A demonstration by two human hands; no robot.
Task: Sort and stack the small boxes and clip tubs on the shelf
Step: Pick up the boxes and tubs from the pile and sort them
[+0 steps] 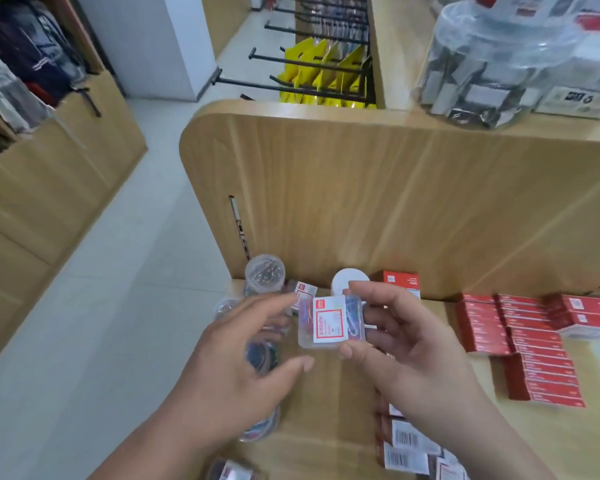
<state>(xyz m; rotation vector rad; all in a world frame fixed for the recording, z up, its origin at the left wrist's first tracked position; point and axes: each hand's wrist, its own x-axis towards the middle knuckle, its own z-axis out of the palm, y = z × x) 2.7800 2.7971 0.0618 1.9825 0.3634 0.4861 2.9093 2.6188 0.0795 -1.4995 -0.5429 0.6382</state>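
A bare strip of shelf [329,403] runs front to back down the middle. Tubs [262,355] line the left edge. Red boxes [520,344] fill the right side, and barcoded boxes [407,441] block the front right. The upright panel [361,202] closes the back, with a white-lidded tub [347,280] at its foot. Above the strip, the left hand [243,355] and the right hand [406,341], holding a clip box [331,322], occupy the passage.

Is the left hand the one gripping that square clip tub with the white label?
No, the right hand pinches the square clip tub while the left hand is open beside it.
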